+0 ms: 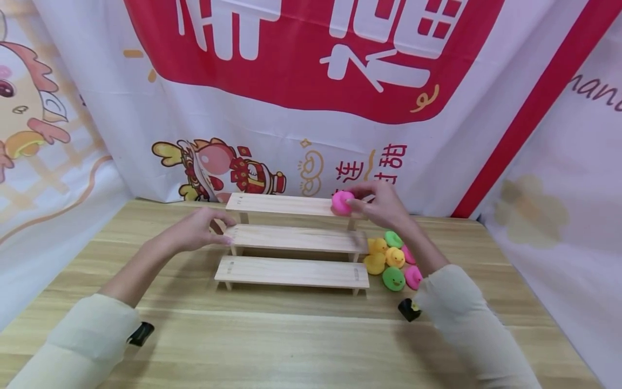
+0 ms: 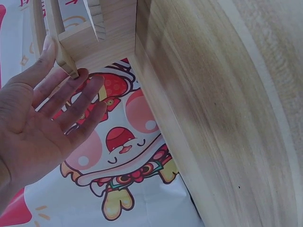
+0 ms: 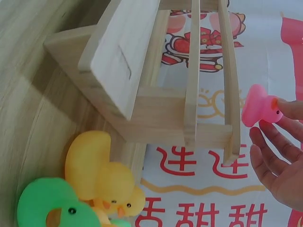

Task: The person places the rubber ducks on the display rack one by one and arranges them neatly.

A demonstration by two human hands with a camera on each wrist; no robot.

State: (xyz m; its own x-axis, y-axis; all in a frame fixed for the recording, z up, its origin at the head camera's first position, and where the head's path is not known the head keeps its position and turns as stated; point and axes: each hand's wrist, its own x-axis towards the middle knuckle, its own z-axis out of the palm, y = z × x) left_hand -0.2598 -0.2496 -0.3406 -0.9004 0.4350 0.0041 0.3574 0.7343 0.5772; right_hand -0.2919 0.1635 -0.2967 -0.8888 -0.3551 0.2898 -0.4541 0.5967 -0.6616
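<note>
We record two sleeves of plain cream cloth. The left sleeve [image 1: 87,335] is loose, with a fold crossing it just behind its end. The right sleeve [image 1: 457,297] is equally pale, puffed and creased at its end. Both finish on the forearm; the left hand [image 1: 196,229] and right hand [image 1: 381,204] are bare. We note a small black fitting [image 1: 141,334] beside the left sleeve and a second black fitting [image 1: 407,309], with a yellowish patch, beside the right; their attachment is unclear.
</note>
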